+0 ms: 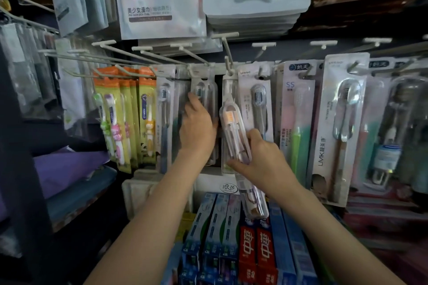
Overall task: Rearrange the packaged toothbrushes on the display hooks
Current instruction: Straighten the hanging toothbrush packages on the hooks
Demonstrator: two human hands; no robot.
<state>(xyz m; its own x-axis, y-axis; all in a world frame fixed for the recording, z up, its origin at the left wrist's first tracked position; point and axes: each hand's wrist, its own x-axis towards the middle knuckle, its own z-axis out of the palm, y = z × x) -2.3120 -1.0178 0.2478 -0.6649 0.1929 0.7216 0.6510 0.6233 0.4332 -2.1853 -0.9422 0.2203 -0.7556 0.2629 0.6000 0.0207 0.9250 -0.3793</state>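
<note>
Far left of our grip hang the orange kids' packs (pixel 129 109), untouched. Our left hand (pixel 196 129) rests on the grey-carded toothbrush packs (pixel 203 90), fingers fairly straight and reaching up toward the hook (pixel 192 58); we can't tell if the thumb pinches anything. Just right of it, our right hand (pixel 261 162) curls round the lower half of the clear toothbrush case (pixel 231 127); the case top sits at its own hook (pixel 228 58) above. Risks: the tilted case slips off that hook, or swings into the SPRING pack (pixel 257 109) right of the grip; if it drops, it lands on the toothpaste boxes (pixel 231 238) below.
</note>
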